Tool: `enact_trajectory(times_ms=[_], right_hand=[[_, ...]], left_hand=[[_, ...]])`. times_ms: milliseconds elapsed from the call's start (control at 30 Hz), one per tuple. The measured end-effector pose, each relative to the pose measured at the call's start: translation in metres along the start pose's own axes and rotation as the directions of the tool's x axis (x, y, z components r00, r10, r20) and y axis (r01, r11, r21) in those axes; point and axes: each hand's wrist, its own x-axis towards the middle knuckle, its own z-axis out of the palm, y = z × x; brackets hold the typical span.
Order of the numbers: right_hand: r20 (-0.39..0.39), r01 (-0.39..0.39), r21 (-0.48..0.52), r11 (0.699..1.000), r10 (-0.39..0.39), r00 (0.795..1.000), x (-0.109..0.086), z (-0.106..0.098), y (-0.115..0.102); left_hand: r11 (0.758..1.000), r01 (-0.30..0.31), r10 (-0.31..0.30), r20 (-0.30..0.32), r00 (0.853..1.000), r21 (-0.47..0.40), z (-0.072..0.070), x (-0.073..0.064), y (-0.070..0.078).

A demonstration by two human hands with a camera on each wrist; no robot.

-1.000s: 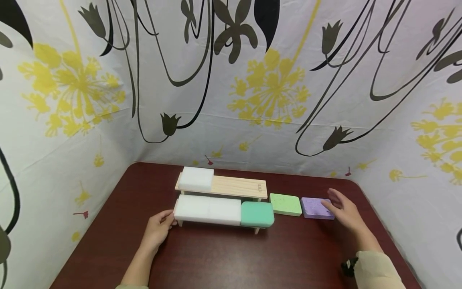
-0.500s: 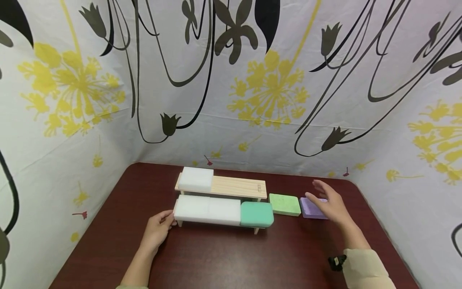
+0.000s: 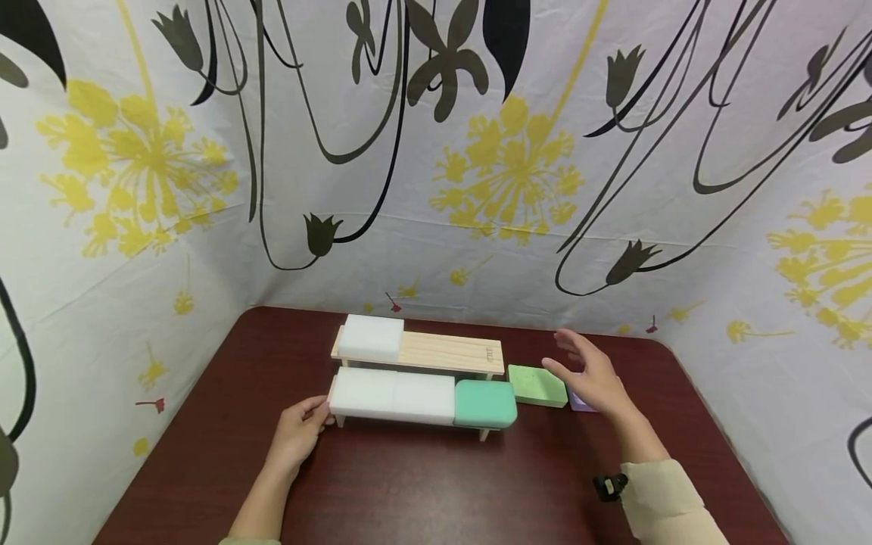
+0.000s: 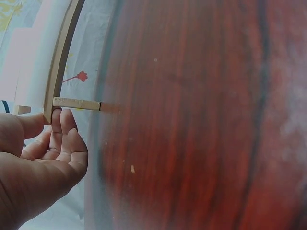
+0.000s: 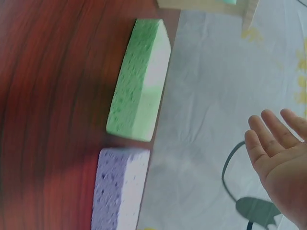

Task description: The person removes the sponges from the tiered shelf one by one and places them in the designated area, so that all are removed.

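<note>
My left hand [image 3: 296,435] pinches the left end of the front wooden stand [image 4: 76,103], thumb above and fingers beneath the board in the left wrist view. Two white sponge blocks [image 3: 391,393] and a teal rounded block [image 3: 485,403] lie in a row on that stand. My right hand [image 3: 593,378] is raised with its fingers spread, holding nothing. In the head view it covers part of the purple sponge [image 5: 115,187]. Just left of it lies the green sponge [image 3: 534,384], flat on the table and apart from the hand in the right wrist view.
Behind the front stand is a second wooden stand [image 3: 450,350] with one white block [image 3: 371,337] on its left end. The dark red table [image 3: 436,492] meets a patterned cloth [image 3: 381,250] at the back and sides.
My right hand has moved left from over the purple sponge toward the green one. The left hand and the stands have stayed in place.
</note>
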Motion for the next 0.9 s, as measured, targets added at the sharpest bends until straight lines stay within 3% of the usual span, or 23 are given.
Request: enact_trajectory(times_ms=[367, 900], right_hand=[[-0.013, 0.079, 0.024, 0.997, -0.079, 0.997, 0.011, 0.017, -0.025], [0.061, 0.089, 0.038, 0.995, -0.092, 0.994, 0.029, 0.047, -0.067]], left_hand=[[1.0, -0.009, 0.009, 0.002, 1.0, -0.008, 0.0, 0.0, -0.001], [0.999, -0.019, 0.019, 0.013, 1.0, -0.027, -0.001, -0.001, 0.001]])
